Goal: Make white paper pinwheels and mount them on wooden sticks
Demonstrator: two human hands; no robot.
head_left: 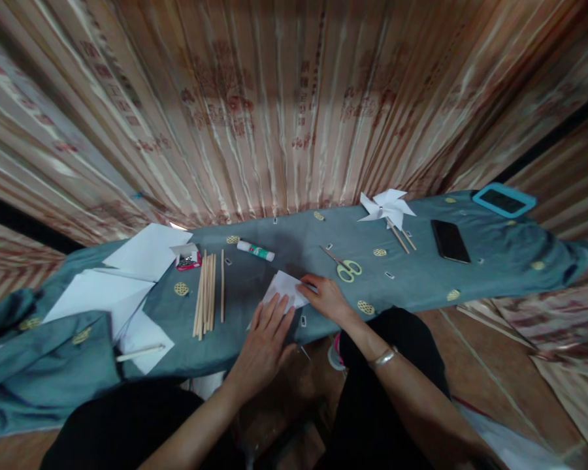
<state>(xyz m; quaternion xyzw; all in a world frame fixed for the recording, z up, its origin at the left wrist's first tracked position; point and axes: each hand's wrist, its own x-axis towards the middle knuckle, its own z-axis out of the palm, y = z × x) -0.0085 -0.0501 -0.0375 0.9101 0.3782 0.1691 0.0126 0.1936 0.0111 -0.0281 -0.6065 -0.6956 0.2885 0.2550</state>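
Your white paper (pixel 285 282) lay at the near middle of the table (pixel 304 238), one corner pointing far; its long axis, partly covered, seemed to run near left to far right. Your left hand (pixel 265 343) spread flat over it, hiding much; your right hand (pixel 327 299), fingers narrowed, held its right edge. Around: one glue stick (pixel 255 251), one pair of scissors (pixel 343 264), one red box (pixel 189 265), one lone stick (pixel 222 287).

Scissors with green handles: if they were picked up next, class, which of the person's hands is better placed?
Probably the right hand. The scissors lie just beyond it, while the left hand is spread on the white paper, farther away, and would likely have to reach past the right.
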